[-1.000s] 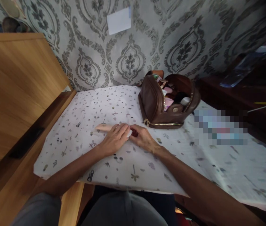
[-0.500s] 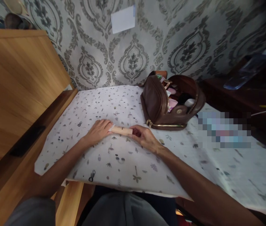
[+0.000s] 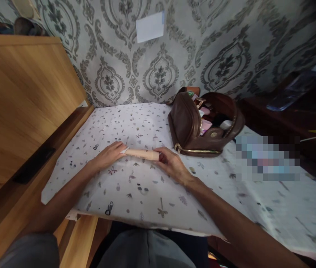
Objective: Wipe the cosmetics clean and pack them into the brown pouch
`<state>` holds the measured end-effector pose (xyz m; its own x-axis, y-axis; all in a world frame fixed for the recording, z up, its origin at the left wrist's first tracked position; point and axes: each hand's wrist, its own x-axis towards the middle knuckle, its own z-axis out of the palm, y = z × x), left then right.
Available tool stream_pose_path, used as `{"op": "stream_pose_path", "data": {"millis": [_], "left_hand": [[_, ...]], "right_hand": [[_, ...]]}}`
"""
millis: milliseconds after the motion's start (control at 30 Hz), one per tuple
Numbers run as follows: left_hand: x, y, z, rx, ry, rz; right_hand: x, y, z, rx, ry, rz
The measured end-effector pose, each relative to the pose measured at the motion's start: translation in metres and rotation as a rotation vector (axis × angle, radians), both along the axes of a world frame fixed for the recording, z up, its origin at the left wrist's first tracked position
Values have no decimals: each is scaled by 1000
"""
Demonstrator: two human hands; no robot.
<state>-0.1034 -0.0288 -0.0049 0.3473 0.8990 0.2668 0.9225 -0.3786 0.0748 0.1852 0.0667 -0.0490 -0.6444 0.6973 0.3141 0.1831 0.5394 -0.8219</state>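
Held level between both hands is a slim beige cosmetic tube, just above the patterned white sheet. My left hand grips its pale left end, thumb and fingers closed on it. At the other end, my right hand pinches a darker reddish part, mostly covered by the fingers. Small print on the tube is too small to read. Behind my right hand stands an unzipped brown leather bag, with pink, white and black items inside.
On the left rises a wooden panel with a dark recess in its lower rail. Patterned wallpaper with a white card closes off the back. A blurred-out patch lies right of the bag, and a clear plastic object is farther right.
My left hand has slid leftward, so more of the beige tube shows between the hands. My right hand stays nearly in place. The view has shifted slightly.
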Motion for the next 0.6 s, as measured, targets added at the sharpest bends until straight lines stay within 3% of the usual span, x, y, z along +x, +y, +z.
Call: {"op": "stream_pose_path", "data": {"millis": [167, 333, 467, 533, 600], "left_hand": [[-8, 3, 11, -145, -20, -8], [-5, 8, 26, -31, 47, 43], [32, 11, 29, 225, 1, 110], [61, 13, 21, 300, -33, 53], [90, 15, 7, 322, 0, -86]], "right_hand": [[1, -2, 2, -16, 15, 23], [0, -1, 4, -19, -16, 22], [0, -1, 9, 63, -6, 1], [0, -1, 10, 86, 0, -13], [-1, 0, 9, 91, 10, -22]]}}
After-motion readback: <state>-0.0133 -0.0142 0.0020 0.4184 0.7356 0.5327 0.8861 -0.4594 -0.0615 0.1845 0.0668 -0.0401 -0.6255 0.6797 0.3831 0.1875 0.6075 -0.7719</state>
